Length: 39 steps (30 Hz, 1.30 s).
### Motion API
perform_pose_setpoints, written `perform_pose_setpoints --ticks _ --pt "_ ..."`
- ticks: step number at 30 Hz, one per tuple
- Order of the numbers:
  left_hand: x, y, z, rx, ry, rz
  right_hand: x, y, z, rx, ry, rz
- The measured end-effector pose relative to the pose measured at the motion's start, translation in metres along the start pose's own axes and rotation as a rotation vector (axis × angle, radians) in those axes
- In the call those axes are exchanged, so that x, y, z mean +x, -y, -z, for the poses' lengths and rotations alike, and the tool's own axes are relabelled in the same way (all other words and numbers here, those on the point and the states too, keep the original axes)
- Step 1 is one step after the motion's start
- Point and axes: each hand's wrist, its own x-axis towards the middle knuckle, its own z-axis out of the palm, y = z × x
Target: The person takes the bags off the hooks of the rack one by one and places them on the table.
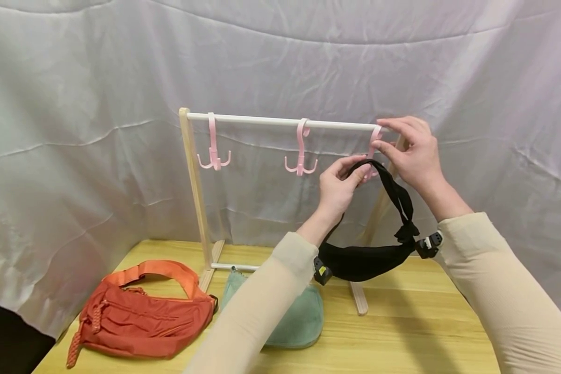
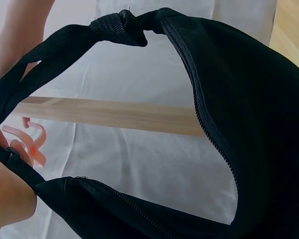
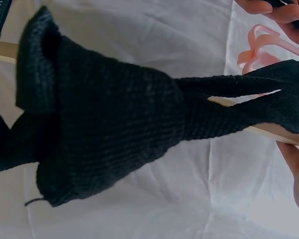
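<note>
A black zippered bag (image 1: 366, 262) hangs in a loop from my left hand (image 1: 336, 187), which pinches the top of its strap (image 1: 395, 192) between thumb and fingers. That strap sits right at the prongs of the rightmost pink hook (image 1: 373, 148). Higher up, my right hand (image 1: 416, 150) grips the same hook's stem between thumb and fingers, by the white rail (image 1: 262, 120). The left wrist view shows the bag's open curve and zipper (image 2: 202, 112), with the pink prongs (image 2: 35, 144) beside my fingers. Filling much of the right wrist view is the strap's knot (image 3: 109, 104).
Two more pink hooks, one at the left (image 1: 213, 150) and one mid-rail (image 1: 301, 150), hang on the wooden-legged rack (image 1: 194, 187). An orange-red bag (image 1: 145, 322) lies at the table's left. Beside it, a green bag (image 1: 294, 322) is partly behind my left sleeve. Grey cloth (image 1: 98, 104) surrounds the table.
</note>
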Motion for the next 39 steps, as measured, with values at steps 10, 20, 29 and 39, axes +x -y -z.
perform_pose_setpoints --ticks 10,20,29,39 --pt "-0.007 -0.001 0.001 0.032 0.029 -0.017 -0.001 -0.004 0.002 -0.021 0.012 0.018" --pt "-0.014 -0.008 0.007 0.03 0.06 -0.025 -0.002 -0.008 0.001 -0.033 0.024 0.033" --pt "-0.022 -0.024 0.01 0.055 0.075 -0.062 -0.003 -0.011 0.0 -0.05 0.027 0.043" --pt "-0.035 -0.042 0.017 0.082 0.081 -0.054 -0.003 -0.01 0.002 -0.063 0.038 -0.003"
